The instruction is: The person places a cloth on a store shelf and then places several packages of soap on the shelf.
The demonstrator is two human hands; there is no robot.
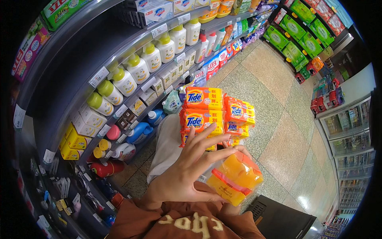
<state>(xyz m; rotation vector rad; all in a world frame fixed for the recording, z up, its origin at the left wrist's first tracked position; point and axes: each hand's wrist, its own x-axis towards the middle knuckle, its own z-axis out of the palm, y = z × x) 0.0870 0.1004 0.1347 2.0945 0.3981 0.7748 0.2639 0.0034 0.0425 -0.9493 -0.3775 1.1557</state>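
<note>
A clear-wrapped pack of yellow soap bars [235, 177] with orange bands is held above my lap, tilted. My left hand [185, 167] grips its near side between thumb and index finger, the other fingers spread. Behind it, my right hand [243, 150] supports the pack; most of that hand is hidden. Just beyond are stacked orange-and-yellow Tide packs: one upper left pack [204, 98], another below it [203, 119], and more in a right-hand stack [238, 111]. What bears these stacks is hidden.
Shelving on the left carries white bottles with green caps [156, 53], boxed soap [156, 13] and detergent bottles [139, 133]. Green tissue packs [294, 28] stand at the far right. A dark box-like object [280, 215] is near my right side, on the tiled floor [277, 149]. Glass-door cabinets [347, 125] line the right.
</note>
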